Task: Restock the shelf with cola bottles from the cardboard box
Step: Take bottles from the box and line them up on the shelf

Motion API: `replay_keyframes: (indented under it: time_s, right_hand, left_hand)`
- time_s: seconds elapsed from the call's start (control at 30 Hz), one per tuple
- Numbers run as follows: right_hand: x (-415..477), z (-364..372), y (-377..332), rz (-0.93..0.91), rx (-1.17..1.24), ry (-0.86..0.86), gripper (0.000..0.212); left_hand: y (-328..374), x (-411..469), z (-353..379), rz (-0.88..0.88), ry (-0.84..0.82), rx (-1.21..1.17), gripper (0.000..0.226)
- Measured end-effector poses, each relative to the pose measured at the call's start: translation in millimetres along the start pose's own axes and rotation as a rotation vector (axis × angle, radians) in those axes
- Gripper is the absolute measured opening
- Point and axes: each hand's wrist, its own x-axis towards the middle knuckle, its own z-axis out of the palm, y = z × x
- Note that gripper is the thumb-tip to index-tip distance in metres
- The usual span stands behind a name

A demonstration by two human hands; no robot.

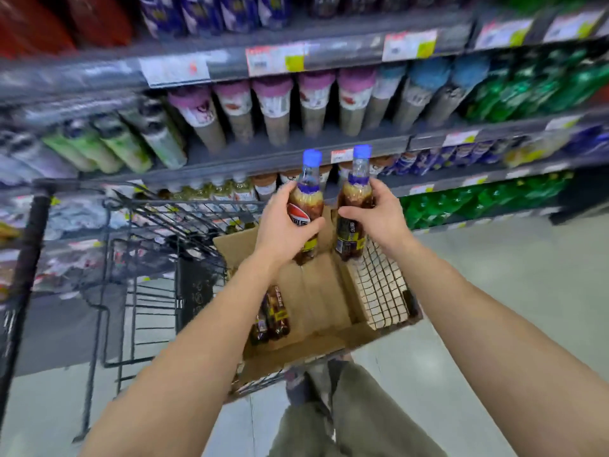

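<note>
The left hand point(283, 232) grips one dark plastic cola bottle with blue cap point(308, 192), and the right hand point(379, 216) grips a second such bottle point(357, 189); the fingers hide their labels partly. Under the hands, the open brown cardboard box point(326, 301) holds two lying bottles point(272, 316). Beyond the hands, the grey metal shelf point(296, 156) is blurred.

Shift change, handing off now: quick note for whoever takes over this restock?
Left hand grips one cola bottle, upright. Right hand grips a second bottle. Both are above the cardboard box in the cart.
Two more bottles lie in the box.
Done: this pair is out of the box.
Left: place them on the shelf, then those in the box.
</note>
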Motion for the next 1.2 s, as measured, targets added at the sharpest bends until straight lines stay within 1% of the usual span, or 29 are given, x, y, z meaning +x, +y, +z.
replay_keyframes:
  time_s: [0.1, 0.13, 0.23, 0.3, 0.4, 0.5, 0.73, 0.9, 0.97, 1.13, 1.17, 1.2]
  right_hand:
    - [-6.2, -33.2, -32.0, -0.058, 0.037, 0.04, 0.066]
    - [-7.4, -45.5, -42.7, -0.073, 0.043, 0.049, 0.068]
    - [-10.8, -85.8, -71.9, -0.113, 0.021, 0.064, 0.087]
    - [-12.8, -116.2, -87.0, -0.154, 0.029, 0.08, 0.087]
    - [-16.3, -168.5, -107.8, -0.223, 0.01, 0.13, 0.08]
    - [-19.5, -228.8, -121.7, -0.234, 0.006, 0.185, 0.093]
    - [-20.7, -371.9, -132.5, -0.31, -0.054, 0.216, 0.1]
    - [-21.1, -463.8, -136.6, -0.389, -0.062, 0.222, 0.098]
    - [-20.4, -494.2, -138.3, -0.414, -0.055, 0.21, 0.093]
    - [-2.3, -556.0, -142.0, -0.454, -0.077, 0.189, 0.071]
    - [3.7, -565.3, -141.7, -0.451, -0.065, 0.182, 0.071]
    - [10.9, -573.6, -141.6, -0.442, -0.046, 0.176, 0.075]
  left_hand:
    - [43.4, 3.4, -2.7, 0.098, 0.011, -0.017, 0.093]
    - [58.0, 4.6, -1.7, 0.125, 0.01, -0.027, 0.093]
    - [101.4, 7.8, 6.1, 0.172, -0.007, -0.036, 0.092]
    - [130.2, 12.1, 13.7, 0.212, -0.028, -0.04, 0.095]
    - [179.9, 18.9, 28.8, 0.277, -0.057, -0.033, 0.097]
    - [231.2, 23.3, 56.8, 0.362, -0.069, -0.035, 0.096]
    - [344.1, 15.3, 147.4, 0.442, -0.061, -0.055, 0.095]
    - [410.1, -0.7, 215.3, 0.474, -0.01, -0.011, 0.092]
    - [430.9, -3.4, 239.2, 0.467, 0.002, -0.011, 0.092]
    - [474.6, 4.7, 286.2, 0.452, 0.01, 0.0, 0.094]
    - [481.1, 8.8, 294.4, 0.447, 0.009, 0.0, 0.094]
    - [487.1, 13.2, 302.5, 0.444, 0.009, 0.004, 0.094]
